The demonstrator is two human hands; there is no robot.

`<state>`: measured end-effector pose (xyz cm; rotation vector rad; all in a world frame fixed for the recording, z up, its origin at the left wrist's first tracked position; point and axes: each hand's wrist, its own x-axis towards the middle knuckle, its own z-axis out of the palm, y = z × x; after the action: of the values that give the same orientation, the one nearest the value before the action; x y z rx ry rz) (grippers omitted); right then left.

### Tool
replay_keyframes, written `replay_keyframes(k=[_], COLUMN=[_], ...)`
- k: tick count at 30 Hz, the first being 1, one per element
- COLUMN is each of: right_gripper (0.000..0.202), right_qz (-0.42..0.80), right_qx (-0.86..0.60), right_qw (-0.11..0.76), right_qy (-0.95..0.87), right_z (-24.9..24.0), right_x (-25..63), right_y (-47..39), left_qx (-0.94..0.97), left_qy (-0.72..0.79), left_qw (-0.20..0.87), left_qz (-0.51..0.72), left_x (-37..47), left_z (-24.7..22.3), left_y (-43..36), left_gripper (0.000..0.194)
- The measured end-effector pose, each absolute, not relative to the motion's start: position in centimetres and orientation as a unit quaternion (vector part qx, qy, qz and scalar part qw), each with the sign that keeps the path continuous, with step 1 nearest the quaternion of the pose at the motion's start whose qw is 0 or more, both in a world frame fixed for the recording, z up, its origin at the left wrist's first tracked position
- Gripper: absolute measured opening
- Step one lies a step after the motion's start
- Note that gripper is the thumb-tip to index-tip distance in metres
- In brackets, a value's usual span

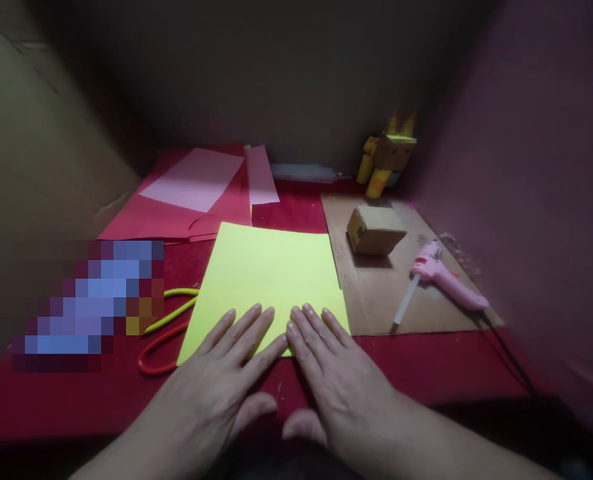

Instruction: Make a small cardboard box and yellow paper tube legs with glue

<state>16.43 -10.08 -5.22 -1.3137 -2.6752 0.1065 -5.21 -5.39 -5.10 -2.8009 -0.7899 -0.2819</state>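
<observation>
A yellow sheet of paper lies on the red tabletop in front of me. My left hand rests flat on its near left part, fingers stretched out. On the near right part lies my right hand, also flat with fingers extended. The two index fingertips meet near the sheet's front edge, and both thumbs point inward just off the paper. Red and yellow scissor-like loop handles stick out from under the sheet's left side; the rest of that tool is hidden.
To the right, a small cardboard box and a pink glue gun with its cord sit on a cardboard sheet. Behind stands a yellow-and-brown cardboard animal figure. Red papers and pink papers lie back left, near a blurred-out item.
</observation>
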Motion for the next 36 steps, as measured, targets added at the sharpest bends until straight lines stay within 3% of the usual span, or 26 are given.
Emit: replay_keyframes(k=[6, 12, 18, 36], right_gripper=[0.090, 0.075, 0.082, 0.085], right_qz=[0.010, -0.033, -0.045, -0.034], right_qx=[-0.420, -0.393, -0.398, -0.406], right_qw=[0.078, 0.109, 0.126, 0.096], right_qy=[-0.904, -0.912, -0.908, -0.908], right_z=[-5.3, -5.5, -6.5, -6.4], right_x=[16.9, 16.8, 16.8, 16.7], right_y=[-9.6, -9.5, -9.6, -9.6], left_qx=[-0.938, -0.935, -0.930, -0.894], left_qy=[-0.290, -0.306, -0.329, -0.392], left_qw=[0.143, 0.134, 0.109, 0.141], left_qz=[-0.122, -0.120, -0.119, -0.166], left_x=[-4.4, -3.4, -3.2, -2.2], left_z=[-5.2, -5.9, -6.5, -7.5], left_y=[-6.5, -8.1, -8.4, -9.8], left_gripper=[0.062, 0.083, 0.091, 0.085])
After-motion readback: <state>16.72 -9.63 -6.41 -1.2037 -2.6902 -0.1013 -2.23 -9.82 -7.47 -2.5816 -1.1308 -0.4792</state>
